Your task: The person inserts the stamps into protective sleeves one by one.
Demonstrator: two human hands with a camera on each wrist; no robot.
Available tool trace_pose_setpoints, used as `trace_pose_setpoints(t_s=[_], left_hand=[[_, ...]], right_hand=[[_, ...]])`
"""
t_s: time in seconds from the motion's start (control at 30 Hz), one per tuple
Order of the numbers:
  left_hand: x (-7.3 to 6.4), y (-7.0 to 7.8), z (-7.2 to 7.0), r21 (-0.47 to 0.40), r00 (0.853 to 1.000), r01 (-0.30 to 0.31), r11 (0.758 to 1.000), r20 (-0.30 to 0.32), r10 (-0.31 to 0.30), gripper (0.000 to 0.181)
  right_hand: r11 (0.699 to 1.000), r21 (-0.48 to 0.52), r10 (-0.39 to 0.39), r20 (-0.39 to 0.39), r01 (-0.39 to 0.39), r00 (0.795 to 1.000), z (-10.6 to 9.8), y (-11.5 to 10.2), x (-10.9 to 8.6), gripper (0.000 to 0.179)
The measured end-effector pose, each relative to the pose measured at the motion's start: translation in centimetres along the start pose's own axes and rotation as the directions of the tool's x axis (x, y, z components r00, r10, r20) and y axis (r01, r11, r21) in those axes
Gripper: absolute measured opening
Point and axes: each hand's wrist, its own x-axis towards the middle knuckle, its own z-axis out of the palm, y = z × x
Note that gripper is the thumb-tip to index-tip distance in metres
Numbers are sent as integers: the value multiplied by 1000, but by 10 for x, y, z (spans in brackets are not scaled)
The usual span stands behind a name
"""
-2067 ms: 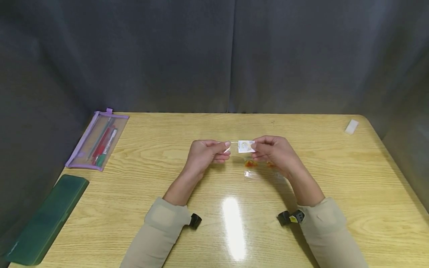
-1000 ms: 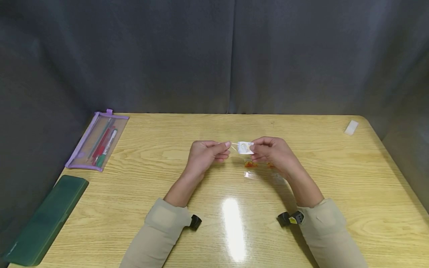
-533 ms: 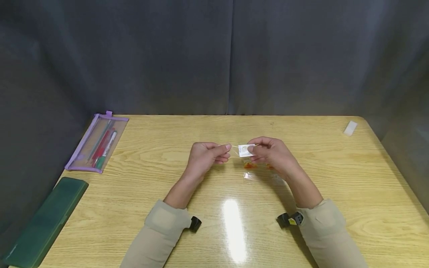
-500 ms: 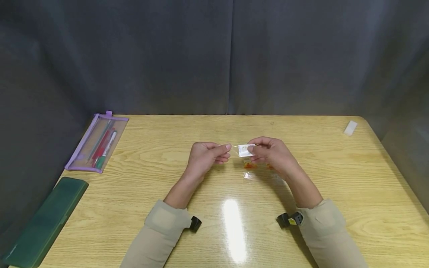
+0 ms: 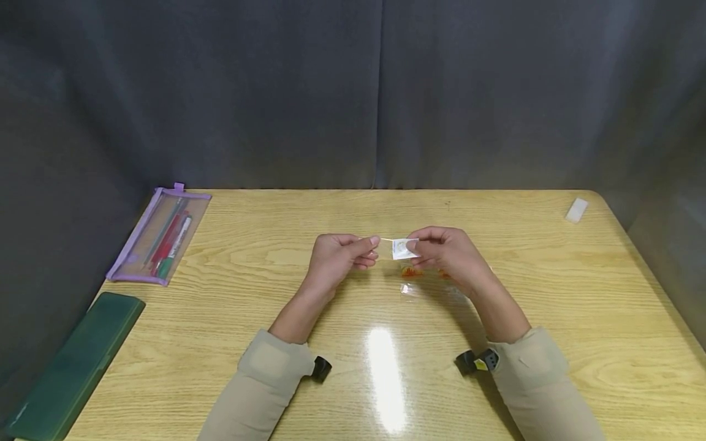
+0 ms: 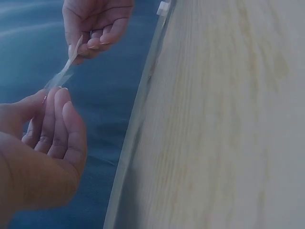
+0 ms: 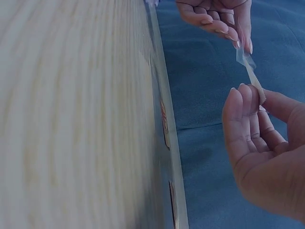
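My right hand (image 5: pixel 453 254) pinches a small white postage stamp (image 5: pixel 399 249) with a faint picture, between thumb and fingers above the table. The stamp's toothed edge shows in the right wrist view. Facing it, my left hand (image 5: pixel 341 254) pinches a small clear plastic sleeve (image 7: pixel 242 56) by its far end. In both wrist views the stamp's leading end overlaps the sleeve's near end, where the film stands slightly spread. Below the right hand, small clear pieces with orange prints (image 5: pixel 412 272) lie on the table, partly hidden by that hand.
A purple-edged mesh pouch (image 5: pixel 132 236) with pens lies at the table's (image 5: pixel 248 214) left, above a dark green case (image 5: pixel 77 364). A small white block (image 5: pixel 576 210) sits at the far right corner. Dark curtains (image 5: pixel 276 92) surround the table.
The stamp has tilted, so its picture looks paler, and has dropped slightly in view. The strip of sleeve between the hands looks thinner. Both hands keep their pinch, almost in place.
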Motion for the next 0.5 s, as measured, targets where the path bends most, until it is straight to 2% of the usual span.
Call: trace_pose_setpoints(t_s=[0.5], left_hand=[[0,0,2,-7,1000,12,1000,-2,-12,30]], right_hand=[[1000,-1,6,-23,-6,1000,0,0,0,30]])
